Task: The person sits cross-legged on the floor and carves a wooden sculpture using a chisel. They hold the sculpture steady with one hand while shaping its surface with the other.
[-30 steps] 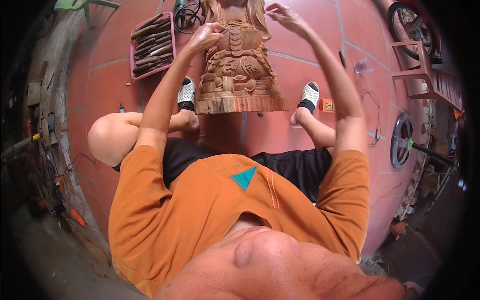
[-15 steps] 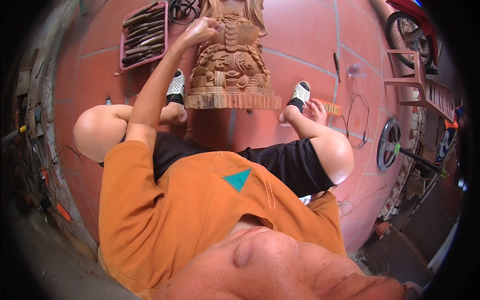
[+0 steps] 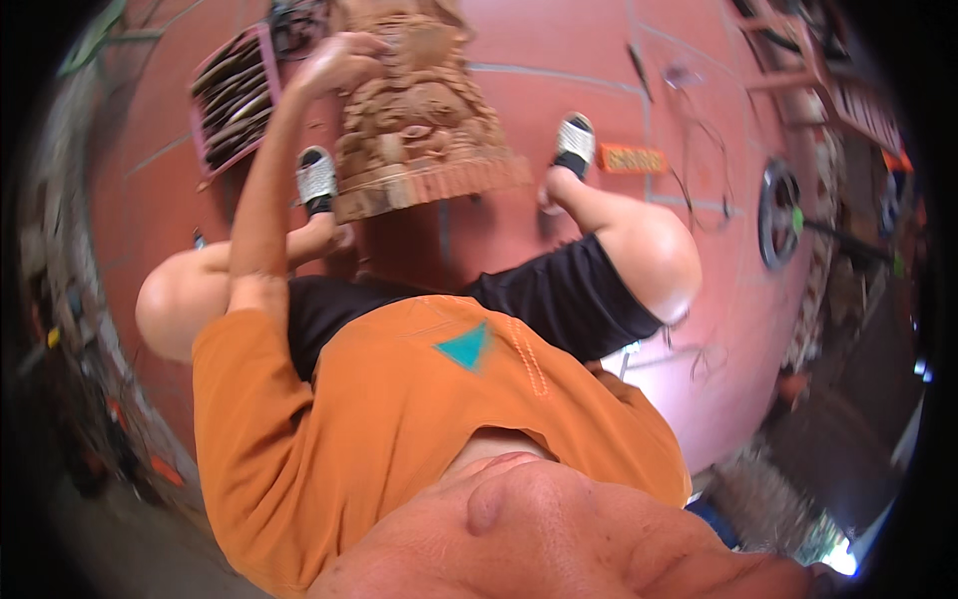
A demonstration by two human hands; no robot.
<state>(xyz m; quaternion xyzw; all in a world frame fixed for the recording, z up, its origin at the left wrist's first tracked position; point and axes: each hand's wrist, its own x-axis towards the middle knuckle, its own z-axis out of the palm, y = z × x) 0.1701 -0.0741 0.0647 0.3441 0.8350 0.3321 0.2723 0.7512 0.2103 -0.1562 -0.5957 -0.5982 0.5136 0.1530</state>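
The carved statue [image 3: 424,118] is set far, left of centre; at its left side the left hand [image 3: 343,64] is held, grip too blurred to tell; the right hand is hidden.

The left arm [image 3: 261,215] stretches forward, the left hand [image 3: 339,66] angled inward with bent fingers [image 3: 373,46], both knees [image 3: 663,262] splayed.
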